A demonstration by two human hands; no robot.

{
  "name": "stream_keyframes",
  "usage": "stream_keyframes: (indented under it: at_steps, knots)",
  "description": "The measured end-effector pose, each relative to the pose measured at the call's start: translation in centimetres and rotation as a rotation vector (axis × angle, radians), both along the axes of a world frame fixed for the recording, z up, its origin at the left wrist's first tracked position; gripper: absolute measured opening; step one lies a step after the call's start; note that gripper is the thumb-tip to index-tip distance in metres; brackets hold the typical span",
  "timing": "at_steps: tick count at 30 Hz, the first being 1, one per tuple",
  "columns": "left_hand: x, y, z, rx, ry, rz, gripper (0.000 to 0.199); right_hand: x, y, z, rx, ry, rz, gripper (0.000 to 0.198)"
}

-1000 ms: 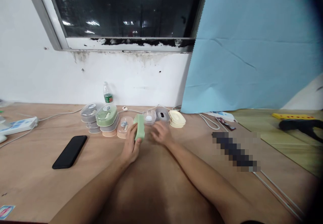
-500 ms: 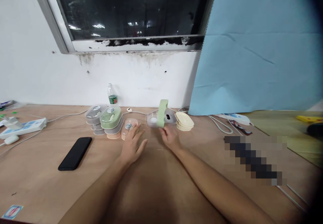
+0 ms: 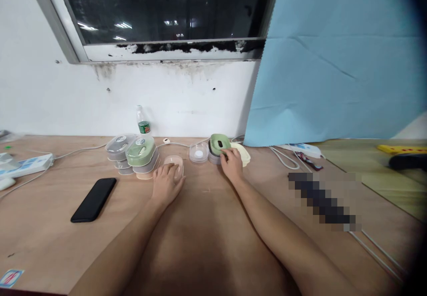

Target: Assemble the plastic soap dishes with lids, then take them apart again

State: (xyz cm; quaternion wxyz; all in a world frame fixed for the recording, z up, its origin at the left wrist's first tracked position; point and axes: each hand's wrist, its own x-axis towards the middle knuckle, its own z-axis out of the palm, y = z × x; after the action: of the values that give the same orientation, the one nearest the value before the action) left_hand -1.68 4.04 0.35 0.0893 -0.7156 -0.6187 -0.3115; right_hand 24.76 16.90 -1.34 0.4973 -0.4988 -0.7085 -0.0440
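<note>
My right hand [image 3: 232,164] grips the near edge of a green plastic lid [image 3: 218,139] with a slot in its middle. This lid is on or just above grey lids [image 3: 215,158]; contact is hard to tell. My left hand [image 3: 167,184] rests with fingers apart over a pink lidded box [image 3: 175,162], partly covering it. Between the hands, farther back, lie clear covers [image 3: 199,153]. Cream lids [image 3: 245,155] sit partly behind my right hand. To the left stand stacked boxes, a green one [image 3: 142,152] and a grey one [image 3: 119,148] on top.
A black phone [image 3: 94,200] lies at left. A plastic bottle [image 3: 143,121] stands by the wall. Power strips [image 3: 28,168] and white cables [image 3: 283,159] lie at both sides. A blue sheet [image 3: 320,73] hangs at right, and a blurred-out dark object [image 3: 323,201] lies below it.
The green lid has gone from upright to nearly flat over the grey lids, as my right hand moved up and right. My left hand has stayed at the pink box. The view has shifted slightly.
</note>
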Motion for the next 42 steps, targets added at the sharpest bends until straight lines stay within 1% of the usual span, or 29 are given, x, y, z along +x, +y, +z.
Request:
stream_keyframes:
  at_steps: [2, 4, 7, 11, 16, 19, 21, 24, 26, 28, 30, 31, 33, 35, 37, 38, 40, 42]
  knots:
    - [-0.1, 0.1, -0.2, 0.011, -0.004, 0.054, 0.047, -0.3, -0.1, 0.0, 0.01, -0.02, 0.019, 0.026]
    - [-0.3, 0.3, -0.5, -0.006, -0.029, 0.079, 0.052, -0.4, -0.2, 0.1, 0.018, -0.026, 0.026, 0.025]
    - [-0.8, 0.7, -1.2, -0.074, -0.086, 0.065, 0.059, -0.4, -0.3, 0.2, 0.024, -0.026, 0.021, 0.025]
    - [-1.1, 1.0, -1.5, -0.102, -0.113, 0.058, 0.058, -0.5, -0.4, 0.3, 0.039, -0.015, 0.015, 0.025]
    - [-1.0, 1.0, -1.2, -0.065, -0.098, 0.077, 0.055, -0.8, -0.4, 0.5, 0.056, -0.019, 0.013, 0.022]
    - [-1.1, 0.9, -1.0, -0.01, -0.119, 0.086, 0.054, -0.9, -0.7, 0.9, 0.079, 0.0, 0.014, 0.025]
    - [-1.0, 0.7, -0.7, 0.037, -0.16, 0.061, 0.057, -1.2, -1.2, 1.1, 0.111, 0.009, 0.042, 0.027]
    - [-0.6, 0.0, -0.1, 0.113, -0.248, -0.011, 0.066, -2.5, -2.7, 1.2, 0.163, -0.017, 0.172, 0.024]
    - [0.0, -0.5, 0.1, 0.145, -0.298, -0.065, 0.07, -4.1, -4.3, 1.1, 0.185, -0.071, 0.325, 0.022]
    - [0.6, -0.9, 0.1, 0.146, -0.326, -0.138, 0.071, -6.1, -6.0, 1.1, 0.196, -0.141, 0.492, 0.025]
    - [1.1, -1.1, -0.1, 0.134, -0.347, -0.243, 0.068, -7.9, -7.5, 1.1, 0.211, -0.188, 0.65, 0.031]
    - [1.3, -1.1, -0.3, 0.128, -0.363, -0.302, 0.067, -8.7, -8.1, 1.2, 0.233, -0.194, 0.713, 0.031]
    - [1.5, -1.1, -0.6, 0.117, -0.393, -0.401, 0.063, -9.6, -9.0, 1.2, 0.264, -0.191, 0.777, 0.028]
    - [1.5, -1.1, -0.8, 0.095, -0.389, -0.45, 0.061, -9.7, -9.3, 1.3, 0.254, -0.18, 0.78, 0.027]
    - [1.4, -0.9, -0.8, 0.071, -0.32, -0.427, 0.062, -9.4, -9.0, 1.2, 0.212, -0.152, 0.735, 0.029]
    - [1.3, -0.8, -0.8, 0.058, -0.27, -0.386, 0.063, -9.1, -8.6, 1.1, 0.194, -0.133, 0.698, 0.03]
    - [1.2, -0.6, -0.7, 0.038, -0.172, -0.256, 0.062, -8.5, -7.5, 1.0, 0.186, -0.113, 0.61, 0.032]
    - [1.0, -0.4, -0.6, 0.017, -0.094, -0.115, 0.058, -8.1, -6.0, 0.9, 0.19, -0.115, 0.532, 0.034]
